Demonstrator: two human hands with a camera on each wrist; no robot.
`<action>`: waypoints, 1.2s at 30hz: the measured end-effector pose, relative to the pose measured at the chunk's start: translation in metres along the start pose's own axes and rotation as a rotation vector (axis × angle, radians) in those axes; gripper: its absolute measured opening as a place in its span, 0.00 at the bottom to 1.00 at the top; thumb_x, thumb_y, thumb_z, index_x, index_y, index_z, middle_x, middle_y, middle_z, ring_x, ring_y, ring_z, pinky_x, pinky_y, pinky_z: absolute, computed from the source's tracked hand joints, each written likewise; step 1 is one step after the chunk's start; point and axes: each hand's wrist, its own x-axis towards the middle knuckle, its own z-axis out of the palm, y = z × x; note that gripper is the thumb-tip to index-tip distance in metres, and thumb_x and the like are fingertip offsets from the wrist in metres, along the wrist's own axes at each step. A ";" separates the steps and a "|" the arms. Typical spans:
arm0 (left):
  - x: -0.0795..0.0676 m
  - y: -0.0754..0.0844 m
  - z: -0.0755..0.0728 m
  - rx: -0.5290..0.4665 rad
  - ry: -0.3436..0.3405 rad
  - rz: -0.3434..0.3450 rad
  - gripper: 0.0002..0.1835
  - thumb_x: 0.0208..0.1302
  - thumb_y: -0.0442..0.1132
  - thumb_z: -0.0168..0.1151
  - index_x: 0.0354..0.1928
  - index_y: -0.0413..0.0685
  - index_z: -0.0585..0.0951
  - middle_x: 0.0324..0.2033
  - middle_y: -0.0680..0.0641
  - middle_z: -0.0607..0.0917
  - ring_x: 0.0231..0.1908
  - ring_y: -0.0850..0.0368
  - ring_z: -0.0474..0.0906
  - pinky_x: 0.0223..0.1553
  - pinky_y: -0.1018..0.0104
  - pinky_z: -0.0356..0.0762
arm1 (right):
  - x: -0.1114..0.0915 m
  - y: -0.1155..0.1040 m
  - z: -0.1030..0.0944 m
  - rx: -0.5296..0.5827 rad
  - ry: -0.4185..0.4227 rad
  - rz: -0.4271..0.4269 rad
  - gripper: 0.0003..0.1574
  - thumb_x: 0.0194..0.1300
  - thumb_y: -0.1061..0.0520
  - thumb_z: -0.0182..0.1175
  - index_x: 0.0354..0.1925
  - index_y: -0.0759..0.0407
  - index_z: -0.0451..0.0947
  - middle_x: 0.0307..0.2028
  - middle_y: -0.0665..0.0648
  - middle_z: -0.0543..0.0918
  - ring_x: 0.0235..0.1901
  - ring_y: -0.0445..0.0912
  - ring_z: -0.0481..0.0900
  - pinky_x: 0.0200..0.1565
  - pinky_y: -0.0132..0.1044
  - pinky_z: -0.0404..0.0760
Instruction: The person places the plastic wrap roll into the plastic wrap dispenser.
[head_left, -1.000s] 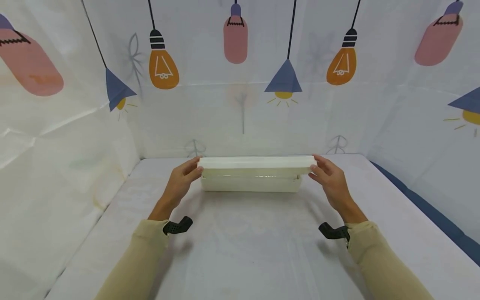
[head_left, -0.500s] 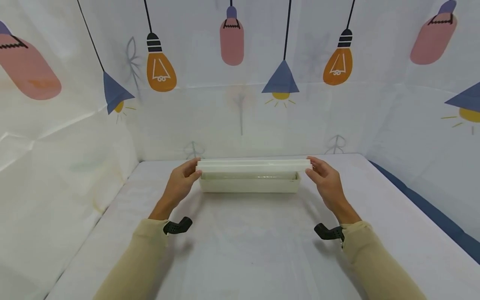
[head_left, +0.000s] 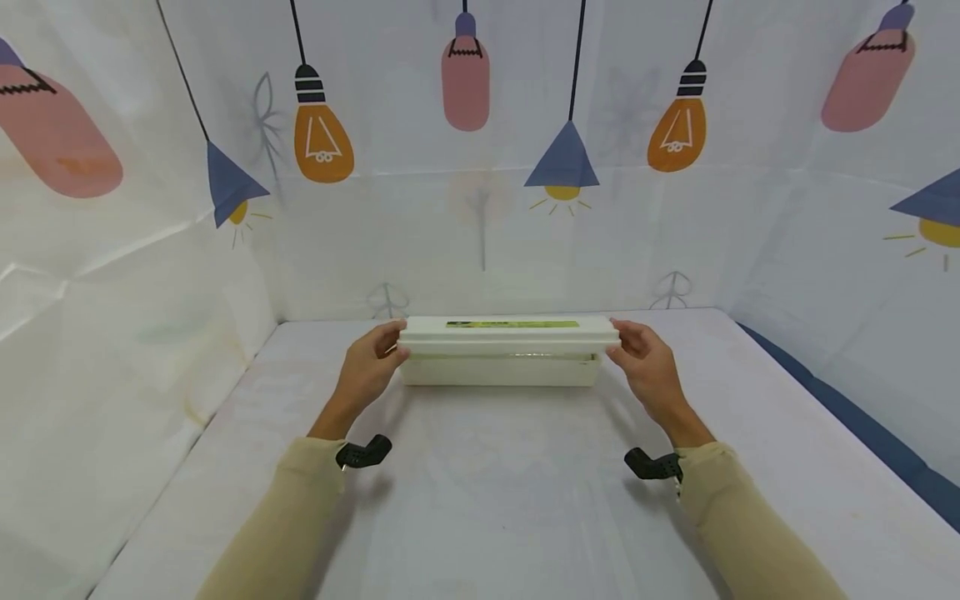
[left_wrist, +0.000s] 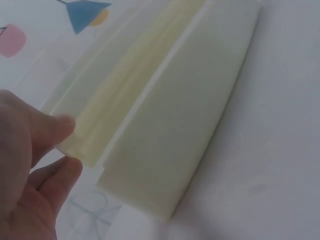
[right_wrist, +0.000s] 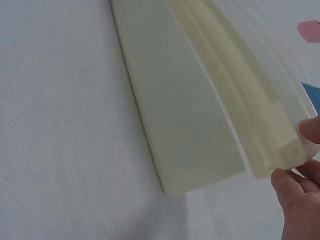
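Observation:
A long white plastic box (head_left: 498, 374) lies crosswise near the back of the table. Above it is its long white lid (head_left: 510, 340), with a narrow green label strip on top. My left hand (head_left: 367, 368) pinches the lid's left end between thumb and fingers. At the right end my right hand (head_left: 651, 373) pinches it likewise. A narrow gap shows between lid and box front (left_wrist: 175, 105); both wrist views look into it, onto something pale yellowish inside. A shiny edge glints in the gap, but what lies within cannot be told.
A white cloth covers the table (head_left: 495, 500). Behind it hangs a white sheet (head_left: 420, 225) printed with lamps and bulbs, which also closes off the left and right sides. Dark blue fabric (head_left: 847, 408) shows along the right edge.
The lid has come down closer to the box and tilted forward, so its label strip now shows. It has shifted left at its right end, and my right hand has moved left with it.

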 end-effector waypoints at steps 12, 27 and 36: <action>-0.001 -0.014 0.002 0.035 0.024 -0.038 0.25 0.67 0.27 0.63 0.65 0.35 0.74 0.69 0.44 0.71 0.65 0.47 0.71 0.57 0.65 0.75 | 0.005 0.013 0.009 -0.073 -0.011 0.007 0.24 0.69 0.68 0.62 0.62 0.73 0.74 0.71 0.63 0.66 0.71 0.57 0.63 0.62 0.28 0.68; 0.000 -0.023 0.003 0.029 0.047 -0.041 0.23 0.66 0.26 0.64 0.63 0.36 0.76 0.68 0.47 0.72 0.65 0.52 0.72 0.57 0.70 0.74 | 0.001 0.019 0.011 -0.148 -0.023 0.052 0.23 0.70 0.65 0.62 0.60 0.72 0.75 0.72 0.60 0.66 0.71 0.55 0.63 0.63 0.28 0.67; 0.000 -0.026 0.002 -0.008 0.048 -0.045 0.23 0.66 0.25 0.64 0.62 0.33 0.76 0.68 0.44 0.72 0.66 0.48 0.71 0.58 0.65 0.74 | 0.001 0.022 0.010 -0.166 -0.036 0.036 0.23 0.71 0.64 0.62 0.61 0.71 0.75 0.72 0.60 0.66 0.71 0.55 0.63 0.64 0.31 0.67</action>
